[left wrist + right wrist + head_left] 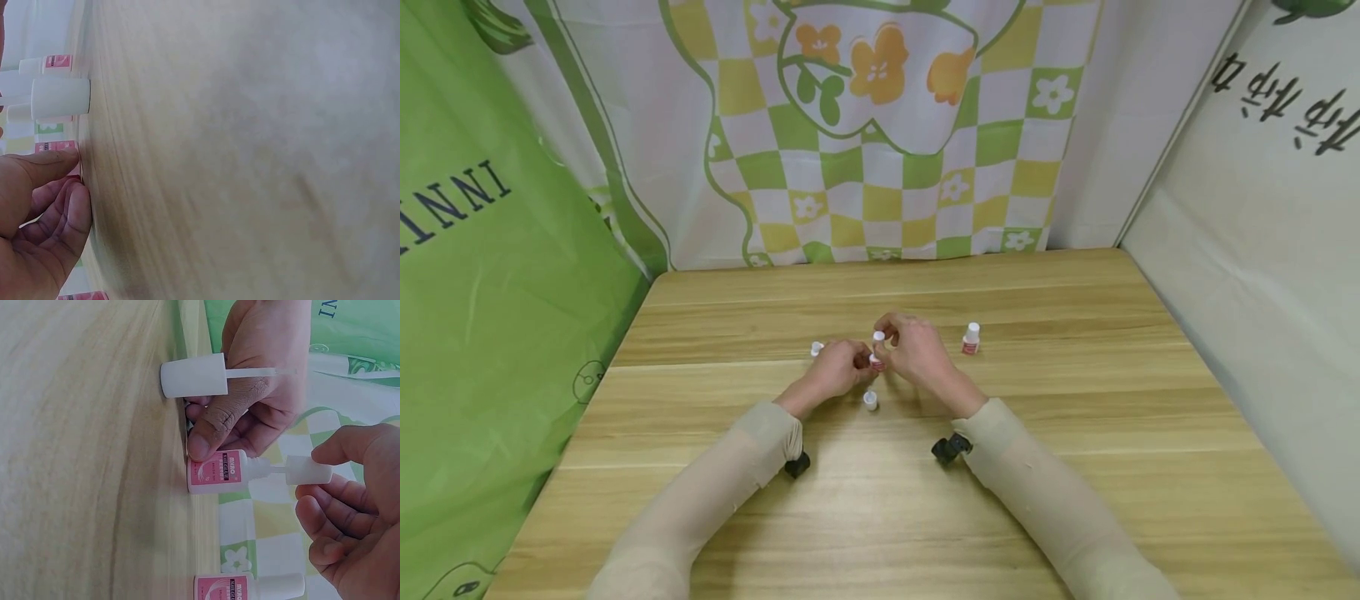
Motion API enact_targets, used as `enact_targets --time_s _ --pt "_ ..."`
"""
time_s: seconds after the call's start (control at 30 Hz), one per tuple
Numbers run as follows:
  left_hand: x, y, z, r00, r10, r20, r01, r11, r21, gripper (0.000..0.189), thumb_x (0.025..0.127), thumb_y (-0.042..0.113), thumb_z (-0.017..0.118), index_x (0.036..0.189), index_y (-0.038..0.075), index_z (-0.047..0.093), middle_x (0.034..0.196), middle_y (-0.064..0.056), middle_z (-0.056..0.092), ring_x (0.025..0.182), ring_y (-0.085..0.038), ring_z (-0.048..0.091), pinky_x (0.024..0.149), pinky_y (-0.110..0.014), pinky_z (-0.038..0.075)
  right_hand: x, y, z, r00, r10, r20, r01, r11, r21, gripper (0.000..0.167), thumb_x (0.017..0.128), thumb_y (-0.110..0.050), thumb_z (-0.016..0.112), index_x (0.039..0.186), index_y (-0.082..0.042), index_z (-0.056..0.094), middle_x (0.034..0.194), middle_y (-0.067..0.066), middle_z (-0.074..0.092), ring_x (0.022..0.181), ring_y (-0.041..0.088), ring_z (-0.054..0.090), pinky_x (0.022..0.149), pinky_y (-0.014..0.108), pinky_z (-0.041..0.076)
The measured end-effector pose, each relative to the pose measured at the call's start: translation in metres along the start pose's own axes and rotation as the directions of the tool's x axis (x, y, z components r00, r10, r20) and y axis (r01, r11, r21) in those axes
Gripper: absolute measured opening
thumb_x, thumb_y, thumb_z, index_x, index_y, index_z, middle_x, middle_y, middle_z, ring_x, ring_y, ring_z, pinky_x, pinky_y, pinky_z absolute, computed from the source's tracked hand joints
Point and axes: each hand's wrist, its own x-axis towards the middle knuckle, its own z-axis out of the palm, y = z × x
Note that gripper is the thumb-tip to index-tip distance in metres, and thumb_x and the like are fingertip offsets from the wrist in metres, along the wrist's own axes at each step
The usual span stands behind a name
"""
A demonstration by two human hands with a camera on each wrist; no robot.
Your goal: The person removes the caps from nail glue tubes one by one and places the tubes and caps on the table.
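Note:
My left hand (837, 369) grips a small nail glue bottle (215, 471) with a pink label, upright on the table. Between thumb and fingers, my right hand (917, 348) pinches a white brush cap (309, 470) just above the bottle's neck. The cap's thin stem reaches into the neck. Nearer the person, a second white brush cap (870, 401) stands on the table, its stem pointing up. To the left of the left hand is a white-topped item (817, 348), partly hidden by that hand; a pink label (82, 295) shows on that side in the left wrist view.
A capped nail glue bottle (971, 339) stands upright to the right of the right hand. The wooden table (865, 517) meets a patterned curtain (880, 200) at its far edge. Green and white cloths hang at the sides.

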Motion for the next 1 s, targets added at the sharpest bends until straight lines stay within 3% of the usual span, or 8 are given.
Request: enact_targets --time_s 0.27,0.67,1.0 --pt "-0.001 0.001 0.0 1.0 -0.019 0.001 0.019 1.0 -0.009 0.015 0.09 0.024 0.075 0.096 0.01 0.075 0.088 -0.001 0.076 0.081 -0.014 0.069 0.077 -0.032 0.056 0.0 0.0 -0.003 1.0 0.01 -0.001 -0.01 1.0 0.024 0.025 0.089 -0.02 0.07 0.111 -0.01 0.067 0.098 0.003 0.071 0.089 0.021 0.065 0.075 0.031 0.052" --pt "-0.001 0.002 -0.001 0.999 -0.027 -0.023 0.027 1.0 -0.012 0.016 0.089 0.024 0.076 0.094 0.008 0.075 0.085 -0.003 0.076 0.078 -0.015 0.069 0.074 -0.031 0.056 0.0 0.005 -0.008 0.996 0.01 -0.086 -0.002 0.996 0.092 0.029 0.093 -0.021 0.065 0.119 -0.008 0.069 0.101 0.008 0.071 0.083 0.019 0.064 0.072 0.03 0.051" --pt "-0.002 0.001 -0.001 0.999 -0.042 -0.033 0.042 0.999 -0.009 0.017 0.091 0.026 0.074 0.092 0.009 0.075 0.08 -0.002 0.074 0.071 -0.011 0.062 0.069 -0.029 0.053 -0.001 0.008 -0.013 0.994 0.028 -0.102 -0.014 0.991 0.134 0.025 0.093 -0.025 0.065 0.11 -0.007 0.072 0.094 0.007 0.07 0.083 0.018 0.063 0.073 0.029 0.049"
